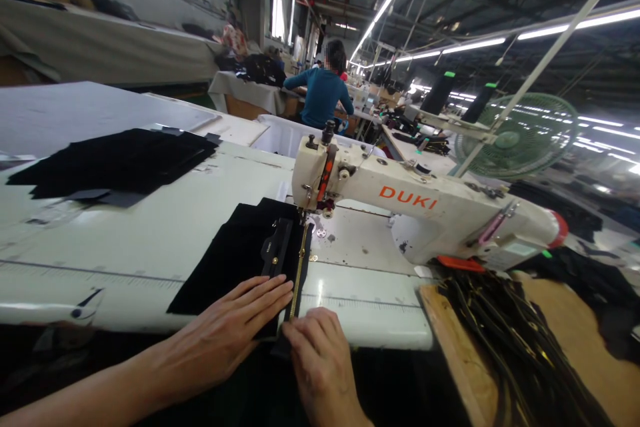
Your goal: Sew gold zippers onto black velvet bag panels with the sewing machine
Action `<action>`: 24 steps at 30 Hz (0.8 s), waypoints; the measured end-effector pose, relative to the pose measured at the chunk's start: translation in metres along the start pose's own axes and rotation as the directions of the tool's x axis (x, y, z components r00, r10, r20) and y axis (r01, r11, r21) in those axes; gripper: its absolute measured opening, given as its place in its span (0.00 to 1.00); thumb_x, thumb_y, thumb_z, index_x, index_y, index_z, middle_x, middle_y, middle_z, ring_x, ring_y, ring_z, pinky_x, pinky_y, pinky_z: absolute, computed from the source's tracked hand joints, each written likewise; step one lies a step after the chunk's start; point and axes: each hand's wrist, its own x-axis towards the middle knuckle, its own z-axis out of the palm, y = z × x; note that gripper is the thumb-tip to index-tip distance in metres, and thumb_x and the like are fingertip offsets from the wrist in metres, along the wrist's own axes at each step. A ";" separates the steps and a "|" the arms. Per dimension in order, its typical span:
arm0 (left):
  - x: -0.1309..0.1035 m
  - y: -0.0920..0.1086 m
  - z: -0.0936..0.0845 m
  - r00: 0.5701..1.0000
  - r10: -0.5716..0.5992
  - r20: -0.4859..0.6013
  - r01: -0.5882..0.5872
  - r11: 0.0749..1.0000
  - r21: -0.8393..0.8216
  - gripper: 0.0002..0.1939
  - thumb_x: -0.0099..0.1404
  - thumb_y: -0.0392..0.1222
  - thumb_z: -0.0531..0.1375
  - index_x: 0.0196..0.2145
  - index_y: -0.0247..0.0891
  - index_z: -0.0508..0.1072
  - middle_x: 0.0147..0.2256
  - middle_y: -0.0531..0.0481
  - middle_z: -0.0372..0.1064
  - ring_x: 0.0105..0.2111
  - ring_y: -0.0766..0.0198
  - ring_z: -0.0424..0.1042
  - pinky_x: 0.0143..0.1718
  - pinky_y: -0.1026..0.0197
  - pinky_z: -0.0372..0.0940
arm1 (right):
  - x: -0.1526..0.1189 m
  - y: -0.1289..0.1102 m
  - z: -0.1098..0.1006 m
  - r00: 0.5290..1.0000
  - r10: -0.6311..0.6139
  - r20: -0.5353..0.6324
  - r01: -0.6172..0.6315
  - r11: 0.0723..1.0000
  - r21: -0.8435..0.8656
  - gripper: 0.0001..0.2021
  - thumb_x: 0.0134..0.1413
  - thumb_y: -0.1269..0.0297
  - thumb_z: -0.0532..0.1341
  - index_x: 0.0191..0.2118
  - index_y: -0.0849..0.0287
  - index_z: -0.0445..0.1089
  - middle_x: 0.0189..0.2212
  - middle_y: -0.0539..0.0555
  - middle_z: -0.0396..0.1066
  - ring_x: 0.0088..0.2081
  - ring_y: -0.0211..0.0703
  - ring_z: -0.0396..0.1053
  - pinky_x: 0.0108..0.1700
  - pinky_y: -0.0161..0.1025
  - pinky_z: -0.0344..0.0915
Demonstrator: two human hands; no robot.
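Observation:
A black fabric panel (223,253) lies under the needle area of a white sewing machine (360,187). Along its right edge runs a zipper (299,267) with gold teeth on black tape, reaching up to the presser foot. My left hand (245,310) rests flat on the panel beside the zipper, fingers stretched out. At the table's front edge my right hand (317,347) pinches the lower end of the zipper tape between thumb and fingers. A narrow black strip (276,250) with a gold snap lies on the panel left of the zipper.
Stacked black fabric pieces (120,163) lie on the left of the table. At right, several gold-toothed zippers (515,347) hang over a brown board (455,347). A green fan (517,137) stands behind the machine. A person (325,93) sits farther back.

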 end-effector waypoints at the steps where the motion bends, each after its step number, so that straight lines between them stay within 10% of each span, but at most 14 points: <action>1: 0.000 -0.001 -0.003 0.999 -0.018 0.028 0.019 0.999 -0.045 0.41 0.68 0.30 0.56 0.74 0.45 0.47 0.71 0.49 0.52 0.69 0.53 0.55 0.70 0.49 0.51 | 0.000 0.000 0.000 1.000 -0.015 0.006 0.015 1.000 -0.006 0.12 0.66 0.78 0.55 0.50 0.62 0.70 0.36 0.56 0.75 0.38 0.48 0.69 0.45 0.46 0.68; 8: 0.002 -0.006 -0.031 0.969 -0.090 0.232 0.138 0.970 -0.198 0.51 0.58 0.52 0.72 0.72 0.54 0.51 0.70 0.48 0.54 0.67 0.41 0.57 0.66 0.36 0.56 | 0.021 0.015 -0.017 0.999 0.010 0.051 -0.012 0.999 0.050 0.17 0.53 0.80 0.53 0.43 0.56 0.71 0.34 0.54 0.72 0.36 0.46 0.69 0.37 0.41 0.68; 13: 0.004 -0.015 -0.029 0.982 -0.019 0.186 0.065 0.967 -0.247 0.57 0.55 0.48 0.74 0.73 0.54 0.47 0.71 0.48 0.47 0.68 0.39 0.53 0.68 0.37 0.48 | 0.056 0.049 -0.007 0.989 0.097 0.116 -0.078 0.984 -0.162 0.33 0.50 0.85 0.52 0.61 0.57 0.67 0.55 0.59 0.71 0.55 0.52 0.67 0.56 0.52 0.69; 24: 0.032 -0.053 -0.014 0.986 0.165 0.009 -0.161 0.974 -0.158 0.39 0.70 0.27 0.55 0.72 0.55 0.52 0.67 0.59 0.60 0.64 0.63 0.64 0.73 0.57 0.38 | 0.069 0.092 0.032 0.988 0.049 0.148 -0.012 0.970 -0.242 0.32 0.47 0.87 0.54 0.56 0.58 0.72 0.53 0.57 0.75 0.53 0.53 0.72 0.55 0.50 0.72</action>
